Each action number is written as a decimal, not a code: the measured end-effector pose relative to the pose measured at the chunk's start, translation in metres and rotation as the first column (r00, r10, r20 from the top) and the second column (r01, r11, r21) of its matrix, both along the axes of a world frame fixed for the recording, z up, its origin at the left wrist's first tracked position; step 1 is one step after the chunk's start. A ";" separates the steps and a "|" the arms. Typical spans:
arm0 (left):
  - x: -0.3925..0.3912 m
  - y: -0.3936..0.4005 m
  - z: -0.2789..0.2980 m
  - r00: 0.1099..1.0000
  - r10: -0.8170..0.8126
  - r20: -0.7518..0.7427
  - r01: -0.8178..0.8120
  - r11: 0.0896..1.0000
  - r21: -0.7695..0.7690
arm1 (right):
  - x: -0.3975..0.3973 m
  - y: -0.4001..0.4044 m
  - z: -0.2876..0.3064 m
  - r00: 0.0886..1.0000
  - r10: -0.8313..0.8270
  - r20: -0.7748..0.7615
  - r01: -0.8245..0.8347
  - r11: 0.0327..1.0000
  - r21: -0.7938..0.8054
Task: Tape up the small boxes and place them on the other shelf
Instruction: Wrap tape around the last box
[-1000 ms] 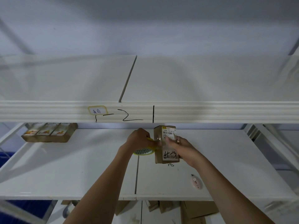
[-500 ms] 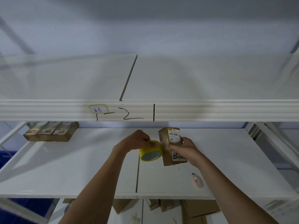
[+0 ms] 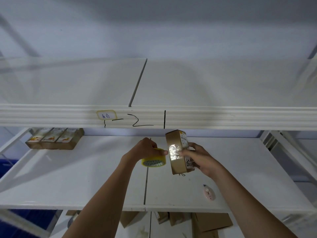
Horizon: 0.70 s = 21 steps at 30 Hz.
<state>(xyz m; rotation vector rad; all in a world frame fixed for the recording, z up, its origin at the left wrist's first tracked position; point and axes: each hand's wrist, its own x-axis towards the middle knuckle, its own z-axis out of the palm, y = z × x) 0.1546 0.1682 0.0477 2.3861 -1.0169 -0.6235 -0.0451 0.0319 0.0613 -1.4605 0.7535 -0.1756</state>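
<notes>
Box: a small brown cardboard box (image 3: 178, 152) is held upright in the air above the middle shelf (image 3: 85, 177), with a shiny band of clear tape across its near face.
Right hand: the right hand (image 3: 199, 158) grips the box from the right side, its fingertips pressing on the taped patch.
Left hand: the left hand (image 3: 145, 149) holds the yellow tape roll (image 3: 153, 160) just left of the box, fingers curled over its top and the thumb reaching toward the box's edge.
Step in hand: wrapping tape round the box, by my reading.
Doing it well: keep the strip taut between roll and box, turn the box steadily, and rub the tape flat so it carries no creases or loose corners.
Cutter: a small pink cutter (image 3: 209, 194) lies on the shelf near the right forearm, handy for cutting the strip.
Other boxes: three boxes (image 3: 54, 139) sit together at the shelf's far left.
Upper shelf: the upper shelf's front edge (image 3: 223, 118) bears handwritten marks.
</notes>
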 end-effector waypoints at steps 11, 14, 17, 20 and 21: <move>-0.007 -0.006 0.009 0.999 -0.013 0.040 0.018 0.991 -0.132 | 0.000 0.001 -0.004 0.996 0.088 0.014 -0.089 0.993 0.083; -0.010 -0.011 0.011 0.993 -0.046 0.107 0.056 0.994 -0.096 | 0.007 0.008 -0.010 0.991 0.112 -0.075 -0.113 0.994 -0.011; -0.017 -0.017 0.012 0.986 -0.083 0.144 0.090 0.995 -0.043 | 0.014 0.011 -0.012 0.991 0.073 -0.110 -0.090 0.983 -0.162; -0.018 -0.015 0.008 0.994 -0.069 0.090 0.072 0.997 -0.030 | 0.014 0.007 -0.012 0.988 0.041 -0.152 -0.074 0.974 -0.215; -0.017 -0.014 0.008 0.997 -0.068 0.045 0.070 0.997 -0.037 | 0.013 0.004 -0.014 0.986 0.022 -0.165 -0.058 0.975 -0.217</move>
